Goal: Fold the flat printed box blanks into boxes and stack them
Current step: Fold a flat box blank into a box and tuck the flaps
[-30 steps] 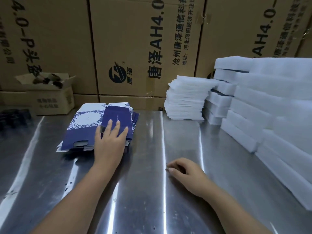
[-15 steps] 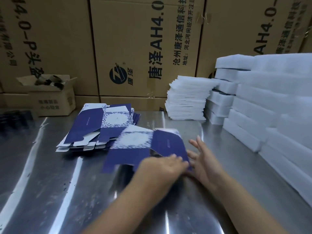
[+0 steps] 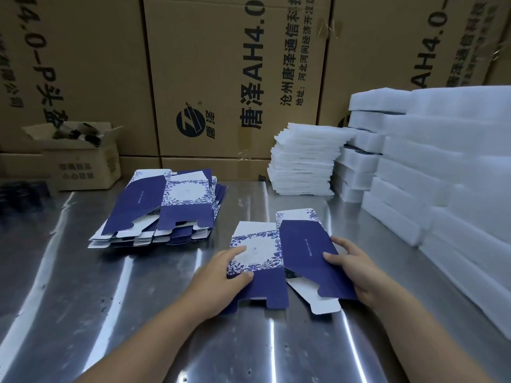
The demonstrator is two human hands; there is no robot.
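One blank (image 3: 304, 244) in pinch of left hand (image 3: 221, 283), right hand (image 3: 356, 275) (foam stacks (image 3: 442, 167) close right)

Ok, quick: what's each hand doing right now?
Left hand: grips the left edge of the navy-and-white printed cardboard box blank.
Right hand: grips the same blank's right edge.
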